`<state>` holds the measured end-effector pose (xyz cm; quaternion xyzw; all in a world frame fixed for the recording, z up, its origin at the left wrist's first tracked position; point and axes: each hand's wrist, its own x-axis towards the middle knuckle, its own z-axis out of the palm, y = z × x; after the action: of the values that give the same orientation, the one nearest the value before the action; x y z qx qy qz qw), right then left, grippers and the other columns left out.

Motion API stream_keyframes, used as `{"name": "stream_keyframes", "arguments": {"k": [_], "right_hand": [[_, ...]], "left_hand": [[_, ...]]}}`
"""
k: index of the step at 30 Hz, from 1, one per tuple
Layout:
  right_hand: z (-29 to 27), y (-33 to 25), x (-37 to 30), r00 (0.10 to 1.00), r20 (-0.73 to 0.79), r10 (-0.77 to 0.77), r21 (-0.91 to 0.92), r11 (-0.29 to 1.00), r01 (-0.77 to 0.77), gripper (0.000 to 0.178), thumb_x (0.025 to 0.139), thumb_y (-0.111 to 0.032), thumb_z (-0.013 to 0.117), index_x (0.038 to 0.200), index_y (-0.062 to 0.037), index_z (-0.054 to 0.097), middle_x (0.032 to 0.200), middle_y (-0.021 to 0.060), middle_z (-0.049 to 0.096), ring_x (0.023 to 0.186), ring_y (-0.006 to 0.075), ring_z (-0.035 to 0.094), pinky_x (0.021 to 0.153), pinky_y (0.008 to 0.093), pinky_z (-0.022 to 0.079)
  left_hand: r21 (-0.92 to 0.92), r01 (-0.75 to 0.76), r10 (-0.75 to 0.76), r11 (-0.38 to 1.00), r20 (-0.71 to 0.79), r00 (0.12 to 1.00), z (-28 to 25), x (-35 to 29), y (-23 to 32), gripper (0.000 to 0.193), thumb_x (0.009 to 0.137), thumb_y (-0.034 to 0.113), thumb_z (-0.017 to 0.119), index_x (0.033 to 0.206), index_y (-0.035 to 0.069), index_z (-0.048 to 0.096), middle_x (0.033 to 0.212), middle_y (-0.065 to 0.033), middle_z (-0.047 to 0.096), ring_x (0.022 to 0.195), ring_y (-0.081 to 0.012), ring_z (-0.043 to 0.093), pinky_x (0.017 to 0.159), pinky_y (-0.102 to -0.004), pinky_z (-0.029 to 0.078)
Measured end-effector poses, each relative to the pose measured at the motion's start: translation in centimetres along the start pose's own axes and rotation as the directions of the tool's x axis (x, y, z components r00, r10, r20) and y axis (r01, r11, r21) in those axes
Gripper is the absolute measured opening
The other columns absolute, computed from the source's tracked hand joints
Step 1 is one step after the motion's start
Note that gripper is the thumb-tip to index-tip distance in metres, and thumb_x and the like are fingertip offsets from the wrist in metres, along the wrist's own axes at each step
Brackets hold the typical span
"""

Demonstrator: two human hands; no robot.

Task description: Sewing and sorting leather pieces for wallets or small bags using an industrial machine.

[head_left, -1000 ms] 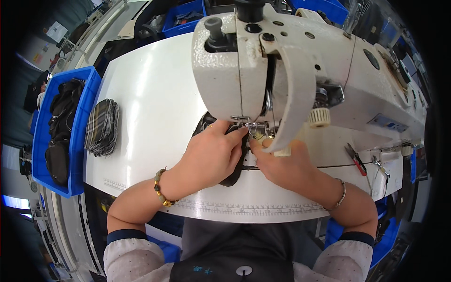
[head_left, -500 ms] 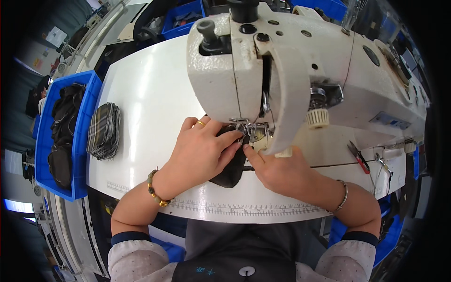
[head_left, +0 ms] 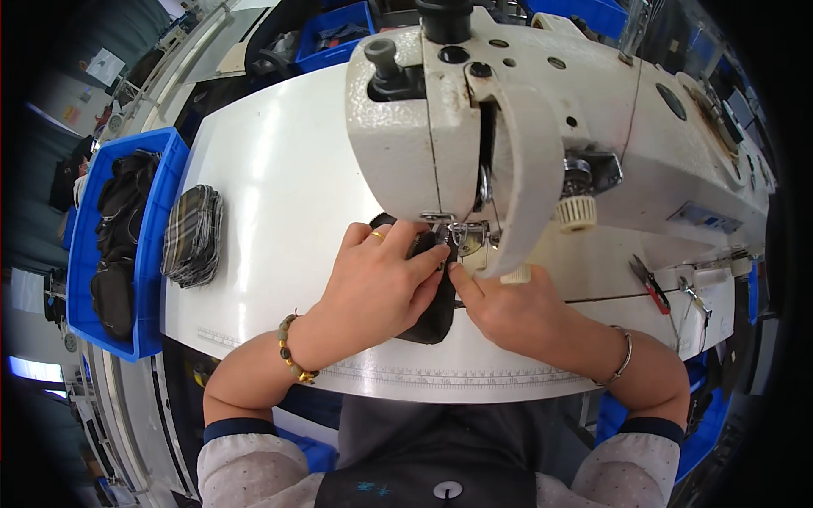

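A dark fabric piece (head_left: 434,323) with what looks like a strip of zipper teeth lies under the head of a white sewing machine (head_left: 394,152). My left hand (head_left: 373,279) rests over it, thumb and index finger pinching its edge just left of the metal presser foot (head_left: 471,237). From the other side my right hand (head_left: 518,311) presses an index fingertip on the right edge of the same piece, its other fingers curled under. The machine head and my fingers hide the needle point and part of the fabric.
On the left, a blue bin (head_left: 154,279) holds dark pouch-like pieces, beside a stack of plaid fabric pieces (head_left: 193,237). Red-handled thread snips (head_left: 650,285) lie at the right. A printed ruler (head_left: 406,375) runs along the table's front edge.
The whole view has shifted slightly. Both hands stay on the fabric by the presser foot; my left fingers and the fabric have moved a little relative to the machine.
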<state>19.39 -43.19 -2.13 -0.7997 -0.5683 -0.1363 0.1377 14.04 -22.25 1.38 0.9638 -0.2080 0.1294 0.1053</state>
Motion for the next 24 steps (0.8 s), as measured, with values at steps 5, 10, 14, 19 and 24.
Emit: {"name": "stream_keyframes", "arguments": {"k": [5,10,14,19,24], "right_hand": [[0.6,0.5,-0.2,0.999,-0.050,-0.008,0.017,1.000,0.009,0.040,0.075,-0.010,0.065,0.112,0.0060,0.068,0.062,0.0070,0.062,0.048,0.0196,0.060,0.045,0.0330,0.047],[1.4,1.2,-0.4,0.997,-0.077,-0.005,-0.150,0.989,-0.006,0.041,0.077,-0.013,0.065,0.115,0.0018,0.068,0.065,0.0072,0.059,0.054,0.0224,0.060,0.050,0.0358,0.048],[1.5,1.2,-0.4,0.995,-0.079,0.065,-0.051,0.996,-0.069,0.038,0.078,-0.014,0.064,0.114,-0.0016,0.069,0.066,0.0079,0.057,0.056,0.0238,0.059,0.052,0.0373,0.048],[0.9,1.3,-0.3,0.989,0.054,0.135,0.026,0.990,-0.136,0.021,0.080,-0.013,0.062,0.099,-0.0069,0.071,0.072,0.0099,0.063,0.065,0.0257,0.067,0.056,0.0401,0.051],[0.8,1.4,0.2,0.981,0.038,0.192,0.115,0.974,-0.195,0.015,0.083,-0.011,0.058,0.097,-0.0056,0.060,0.064,0.0103,0.065,0.059,0.0315,0.067,0.051,0.0441,0.050]], "left_hand": [[0.067,0.063,-0.065,0.996,0.024,0.998,0.2,0.0,0.4,0.026,0.083,0.020,0.070,0.108,0.012,0.073,0.105,-0.0070,0.061,0.088,-0.0224,0.062,0.077,-0.0378,0.039],[0.070,0.065,-0.056,0.995,-0.124,0.991,1.3,1.1,-0.4,0.025,0.081,0.021,0.073,0.104,0.012,0.071,0.080,-0.0089,0.063,0.070,-0.0271,0.059,0.072,-0.0422,0.040],[0.041,0.202,-0.203,0.978,0.006,0.979,1.8,1.4,-1.2,0.015,0.083,0.023,0.069,0.092,0.013,0.075,0.089,-0.0078,0.064,0.086,-0.0250,0.061,0.079,-0.0413,0.039],[0.072,0.221,-0.219,0.973,-0.034,0.975,2.4,1.2,-1.5,0.013,0.083,0.024,0.069,0.086,0.011,0.073,0.085,-0.0076,0.064,0.086,-0.0270,0.061,0.081,-0.0424,0.040],[0.117,0.244,-0.237,0.963,-0.067,0.969,3.3,0.8,-1.4,0.019,0.085,0.027,0.069,0.089,0.010,0.076,0.076,-0.0129,0.063,0.083,-0.0301,0.059,0.082,-0.0438,0.041]]}}
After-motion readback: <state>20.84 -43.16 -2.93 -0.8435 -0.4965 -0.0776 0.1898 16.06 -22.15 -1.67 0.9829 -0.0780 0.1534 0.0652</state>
